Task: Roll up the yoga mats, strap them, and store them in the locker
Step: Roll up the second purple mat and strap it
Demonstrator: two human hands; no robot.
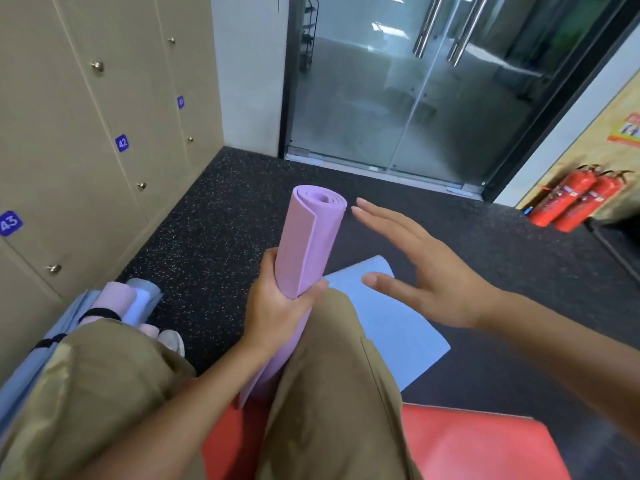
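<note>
A rolled purple yoga mat [308,244] stands upright between my knees, its spiral end facing up. My left hand [277,306] grips it around the middle, fingers wrapped round the roll. My right hand [422,271] hovers just right of the roll with straight, spread fingers, touching nothing. A light blue mat [394,327] lies flat on the floor under my right arm. A red mat [467,445] lies flat at the bottom. By the lockers, rolled blue and pink mats [117,303] lie bundled, with black straps around them.
Beige lockers [79,161] numbered 41 to 43 line the left wall, all doors closed. Glass double doors [408,98] stand ahead. Two red fire extinguishers [575,202] lean at the right wall. The floor [221,220] is dark speckled rubber.
</note>
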